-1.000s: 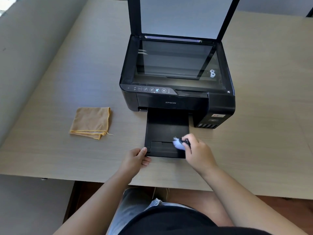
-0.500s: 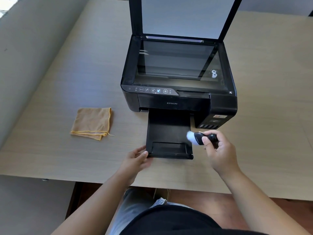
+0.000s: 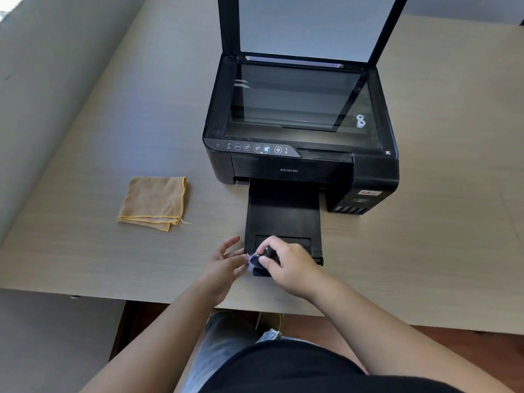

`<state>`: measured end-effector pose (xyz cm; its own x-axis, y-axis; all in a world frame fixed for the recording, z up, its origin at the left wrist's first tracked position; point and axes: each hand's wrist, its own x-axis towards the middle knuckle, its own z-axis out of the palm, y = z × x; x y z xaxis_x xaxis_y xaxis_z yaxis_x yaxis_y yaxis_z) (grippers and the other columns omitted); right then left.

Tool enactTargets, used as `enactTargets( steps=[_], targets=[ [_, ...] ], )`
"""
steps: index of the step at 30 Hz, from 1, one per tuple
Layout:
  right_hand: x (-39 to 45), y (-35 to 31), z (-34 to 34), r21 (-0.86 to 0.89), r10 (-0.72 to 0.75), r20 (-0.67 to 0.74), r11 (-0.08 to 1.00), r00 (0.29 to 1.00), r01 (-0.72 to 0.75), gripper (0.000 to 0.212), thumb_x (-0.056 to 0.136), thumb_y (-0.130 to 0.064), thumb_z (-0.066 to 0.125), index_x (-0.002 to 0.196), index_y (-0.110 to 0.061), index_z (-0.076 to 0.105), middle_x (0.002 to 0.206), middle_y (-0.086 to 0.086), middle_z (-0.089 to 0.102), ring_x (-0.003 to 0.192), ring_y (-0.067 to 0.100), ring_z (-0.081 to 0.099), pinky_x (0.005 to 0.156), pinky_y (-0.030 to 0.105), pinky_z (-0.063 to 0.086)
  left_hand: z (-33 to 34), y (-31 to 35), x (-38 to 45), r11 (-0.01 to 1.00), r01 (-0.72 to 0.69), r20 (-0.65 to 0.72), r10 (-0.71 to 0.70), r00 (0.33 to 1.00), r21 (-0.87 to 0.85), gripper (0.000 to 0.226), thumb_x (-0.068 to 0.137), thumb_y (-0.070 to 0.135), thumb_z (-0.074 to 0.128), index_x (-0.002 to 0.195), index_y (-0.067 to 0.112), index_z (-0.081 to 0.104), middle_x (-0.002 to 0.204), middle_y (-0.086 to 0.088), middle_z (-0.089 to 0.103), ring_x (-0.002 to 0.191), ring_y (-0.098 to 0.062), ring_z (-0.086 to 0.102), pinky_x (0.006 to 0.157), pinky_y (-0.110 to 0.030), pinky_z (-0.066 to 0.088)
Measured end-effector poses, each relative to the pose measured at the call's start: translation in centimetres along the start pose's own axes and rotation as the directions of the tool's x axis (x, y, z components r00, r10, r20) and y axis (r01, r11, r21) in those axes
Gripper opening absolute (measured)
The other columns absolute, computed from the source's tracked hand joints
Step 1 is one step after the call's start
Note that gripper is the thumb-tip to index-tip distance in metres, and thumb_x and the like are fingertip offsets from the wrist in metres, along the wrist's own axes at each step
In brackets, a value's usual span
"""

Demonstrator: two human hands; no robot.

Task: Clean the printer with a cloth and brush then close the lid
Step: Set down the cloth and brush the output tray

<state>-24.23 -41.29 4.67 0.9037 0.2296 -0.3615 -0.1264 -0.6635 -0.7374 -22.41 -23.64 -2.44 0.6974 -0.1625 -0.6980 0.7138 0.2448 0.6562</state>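
Right hand [image 3: 292, 268] swung back left, gripping light stubby brush [image 3: 262, 256] at output tray [image 3: 283, 214] corner; left hand [image 3: 226, 265] slack, holding nothing; bristles soft.

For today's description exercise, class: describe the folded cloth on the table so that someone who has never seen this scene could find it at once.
Start at the black printer with its lid raised, standing on the pale wooden table. Look to the left of its front, across a stretch of bare tabletop. There lies the cloth, flat and folded into a rough square; it is the only soft, tan-orange thing there, with a brighter stitched edge, and neither hand touches it.
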Motion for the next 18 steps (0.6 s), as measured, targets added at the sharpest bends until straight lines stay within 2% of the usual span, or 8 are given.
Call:
enactTargets(
  steps=[3, 5, 8, 9, 11, 14, 16, 18],
  targets=[
    [-0.7, 0.7, -1.6, 0.019, -0.002, 0.102, 1.0, 0.995, 0.0, 0.006, 0.091, -0.028, 0.058, 0.094, -0.033, 0.059, 0.082, -0.007, 0.067, 0.069, 0.01, 0.058, 0.066, 0.026, 0.048, -0.4, 0.0, 0.2, 1.0, -0.009, 0.03, 0.009, 0.999, 0.003, 0.053, 0.088, -0.012, 0.057, 0.133, 0.015, 0.049, 0.117, -0.023, 0.062, 0.104, -0.025, 0.066, 0.077, -0.027, 0.058],
    [-1.1, 1.9, -3.6, 0.049, 0.035, 0.02, 0.998, 0.999, -0.036, 0.008, 0.089, -0.024, 0.061, 0.089, -0.033, 0.06, 0.079, -0.008, 0.067, 0.068, 0.008, 0.058, 0.067, 0.03, 0.05, -0.5, -0.1, 0.3, 1.0, -0.009, 0.047, 0.009, 0.999, -0.012, 0.053, 0.088, -0.012, 0.057, 0.133, 0.015, 0.05, 0.12, -0.026, 0.062, 0.109, -0.029, 0.065, 0.083, -0.029, 0.058],
    [-0.9, 3.0, -5.2, 0.059, 0.109, -0.172, 0.993, 0.979, -0.101, 0.008, 0.09, -0.022, 0.06, 0.09, -0.03, 0.06, 0.078, -0.009, 0.065, 0.069, 0.009, 0.057, 0.066, 0.028, 0.047, -0.7, -0.2, 0.4, 1.0, -0.013, 0.045, 0.014, 0.999, -0.018, 0.051, 0.088, -0.011, 0.058, 0.129, 0.018, 0.053, 0.124, -0.026, 0.057, 0.115, -0.03, 0.062, 0.087, -0.03, 0.057],
    [-0.5, 2.6, -5.0, 0.038, 0.11, -0.149, 0.994, 0.983, -0.105, 0.007, 0.091, -0.023, 0.059, 0.092, -0.03, 0.06, 0.078, -0.01, 0.064, 0.071, 0.01, 0.057, 0.067, 0.029, 0.047, -0.7, -0.2, 0.3, 1.0, -0.016, 0.046, 0.017, 0.999, -0.018, 0.051, 0.088, -0.011, 0.058, 0.129, 0.018, 0.053, 0.123, -0.026, 0.057, 0.113, -0.029, 0.062, 0.086, -0.03, 0.057],
    [0.0, 1.2, -3.4, -0.023, 0.057, 0.018, 0.998, 0.998, -0.056, 0.007, 0.092, -0.025, 0.058, 0.095, -0.031, 0.06, 0.073, -0.012, 0.06, 0.067, 0.006, 0.055, 0.064, 0.028, 0.044, -0.5, -0.1, 0.2, 1.0, -0.018, 0.055, 0.018, 0.998, -0.01, 0.051, 0.088, -0.011, 0.058, 0.13, 0.017, 0.052, 0.119, -0.024, 0.058, 0.107, -0.028, 0.064, 0.085, -0.03, 0.057],
    [-0.1, -0.6, -1.7, -0.038, -0.03, 0.234, 0.998, 0.972, 0.04, 0.007, 0.092, -0.027, 0.058, 0.095, -0.033, 0.059, 0.076, -0.013, 0.06, 0.065, 0.001, 0.052, 0.061, 0.019, 0.04, -0.3, 0.0, 0.1, 0.999, -0.026, 0.039, 0.025, 0.999, 0.03, 0.048, 0.089, -0.01, 0.057, 0.13, 0.016, 0.053, 0.112, -0.018, 0.06, 0.101, -0.025, 0.067, 0.079, -0.028, 0.058],
    [-0.4, -0.3, -2.5, 0.011, -0.046, 0.176, 0.999, 0.983, 0.045, 0.009, 0.09, -0.026, 0.06, 0.092, -0.034, 0.059, 0.077, -0.013, 0.061, 0.066, 0.0, 0.053, 0.063, 0.018, 0.042, -0.5, -0.1, 0.2, 0.999, -0.024, 0.049, 0.023, 0.999, 0.022, 0.049, 0.089, -0.01, 0.057, 0.131, 0.015, 0.053, 0.115, -0.021, 0.062, 0.105, -0.028, 0.067, 0.086, -0.032, 0.057],
    [-0.7, 1.3, -4.1, 0.113, 0.014, -0.033, 0.994, 0.999, -0.01, 0.01, 0.088, -0.023, 0.062, 0.089, -0.034, 0.059, 0.075, -0.01, 0.063, 0.067, 0.007, 0.058, 0.067, 0.028, 0.05, -0.7, -0.3, 0.2, 1.0, -0.029, 0.059, 0.029, 0.998, 0.004, 0.05, 0.088, -0.008, 0.058, 0.132, 0.016, 0.052, 0.12, -0.024, 0.062, 0.109, -0.028, 0.066, 0.09, -0.035, 0.055]
  ],
)
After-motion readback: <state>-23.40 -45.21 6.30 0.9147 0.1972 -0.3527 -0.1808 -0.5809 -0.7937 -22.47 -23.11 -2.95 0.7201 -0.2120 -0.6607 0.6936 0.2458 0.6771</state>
